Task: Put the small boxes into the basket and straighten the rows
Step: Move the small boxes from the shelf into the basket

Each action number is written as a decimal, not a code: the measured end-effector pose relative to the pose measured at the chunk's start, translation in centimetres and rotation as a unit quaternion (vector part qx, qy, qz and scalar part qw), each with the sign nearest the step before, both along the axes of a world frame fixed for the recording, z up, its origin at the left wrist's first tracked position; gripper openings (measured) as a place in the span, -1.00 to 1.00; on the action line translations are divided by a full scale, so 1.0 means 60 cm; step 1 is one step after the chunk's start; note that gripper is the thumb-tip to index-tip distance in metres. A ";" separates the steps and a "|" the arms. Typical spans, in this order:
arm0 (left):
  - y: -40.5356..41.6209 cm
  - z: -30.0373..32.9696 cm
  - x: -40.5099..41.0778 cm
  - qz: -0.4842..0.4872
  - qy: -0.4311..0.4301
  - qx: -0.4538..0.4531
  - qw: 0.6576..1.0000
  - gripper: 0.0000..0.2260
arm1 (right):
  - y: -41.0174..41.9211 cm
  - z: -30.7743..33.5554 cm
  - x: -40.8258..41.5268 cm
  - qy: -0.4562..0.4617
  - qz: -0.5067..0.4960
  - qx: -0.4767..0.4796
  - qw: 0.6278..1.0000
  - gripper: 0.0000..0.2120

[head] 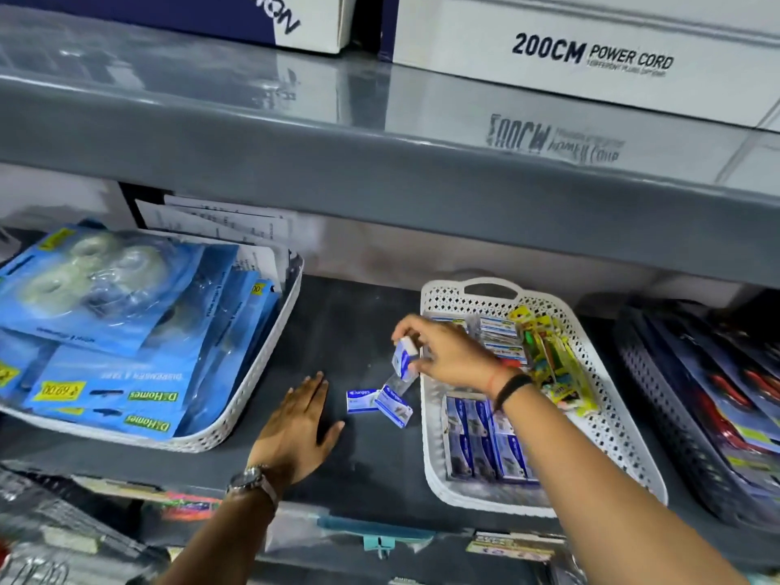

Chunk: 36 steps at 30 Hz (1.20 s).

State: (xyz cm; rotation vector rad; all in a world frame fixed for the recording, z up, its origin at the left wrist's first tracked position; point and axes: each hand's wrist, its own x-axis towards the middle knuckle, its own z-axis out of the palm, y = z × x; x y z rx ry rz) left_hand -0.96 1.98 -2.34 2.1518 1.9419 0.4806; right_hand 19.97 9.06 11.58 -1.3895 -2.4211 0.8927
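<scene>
A small blue-and-white cardboard box (406, 357) is pinched in the right hand (447, 352), thumb below and fingers above, held tilted in the air just left of the white perforated plastic basket (439, 466) and above the dark shelf (363, 323). Two more small blue-and-white boxes lie on the shelf just below it: one flat box (362, 400) with its printed face up, and one tilted box (394, 405) touching it on the right, close to the basket's left wall.

Inside the basket, a row of matching blue boxes (485, 441) fills the near end, another row of boxes (498, 331) sits at the far end, and a yellow packet of coloured items (553, 365) lies along the right side.

The left hand (295, 428) rests flat on the shelf, fingers spread and holding nothing, left of the two loose boxes; a metal wristwatch (253, 479) is on its wrist. The right wrist wears a black band (513, 388).

Farther left stands a white plastic tray (261, 390) stacked with blue blister packs of clear tape (105, 297). At the far right is a dark perforated basket (658, 399). On the grey shelf above sits a white carton printed "200CM POWER CORD" (591, 57).
</scene>
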 end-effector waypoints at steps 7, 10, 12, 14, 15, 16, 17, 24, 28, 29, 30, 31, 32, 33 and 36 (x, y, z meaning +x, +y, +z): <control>0.003 -0.001 -0.004 -0.001 0.014 -0.012 1.000 -0.17 | -0.042 -0.003 0.142 0.203 -0.102 -0.118 0.967 -0.54; 0.004 -0.001 -0.001 -0.003 0.027 -0.019 0.999 -0.11 | -0.046 -0.014 0.177 0.180 -0.132 -0.130 0.966 -0.58; 0.004 0.002 -0.002 0.001 0.037 -0.022 0.999 -0.14 | -0.047 -0.023 0.183 0.143 -0.155 -0.109 0.971 -0.59; 0.004 0.004 0.000 0.000 0.032 -0.022 0.999 -0.15 | -0.051 -0.038 0.184 0.116 -0.170 -0.099 0.974 -0.59; 0.004 0.006 0.001 -0.001 0.030 -0.021 0.999 -0.13 | -0.051 -0.047 0.183 0.111 -0.170 -0.102 0.974 -0.59; 0.002 0.006 0.001 -0.001 0.031 -0.021 0.999 -0.11 | -0.052 -0.053 0.182 0.108 -0.167 -0.110 0.974 -0.59; 0.002 0.007 0.001 0.000 0.032 -0.019 0.999 -0.13 | -0.051 -0.057 0.180 0.104 -0.163 -0.119 0.974 -0.61; 0.002 0.010 0.001 -0.004 0.037 -0.028 0.999 -0.10 | -0.033 -0.061 0.153 0.011 -0.085 -0.146 0.986 -0.59; 0.002 0.009 0.002 0.006 0.036 -0.022 0.999 -0.17 | -0.034 -0.084 0.140 0.005 -0.134 -0.115 0.984 -0.54; 0.002 0.010 0.003 0.007 0.036 -0.021 0.999 -0.18 | -0.037 -0.088 0.139 0.012 -0.147 -0.118 0.982 -0.55; 0.001 0.010 0.002 0.007 0.037 -0.021 0.999 -0.18 | -0.039 -0.093 0.138 0.017 -0.158 -0.119 0.980 -0.56; 0.001 0.011 0.002 0.007 0.040 -0.020 0.999 -0.17 | -0.042 -0.098 0.137 0.022 -0.168 -0.118 0.979 -0.58; 0.001 0.011 0.001 0.005 0.040 -0.020 0.999 -0.15 | -0.044 -0.102 0.135 0.027 -0.177 -0.115 0.977 -0.60; 0.000 0.011 0.001 0.004 0.038 -0.021 0.999 -0.12 | -0.046 -0.105 0.132 0.029 -0.183 -0.109 0.977 -0.61; 0.000 0.014 0.002 0.004 0.024 -0.022 0.999 0.01 | -0.045 -0.111 0.120 0.020 -0.200 -0.078 0.976 -0.69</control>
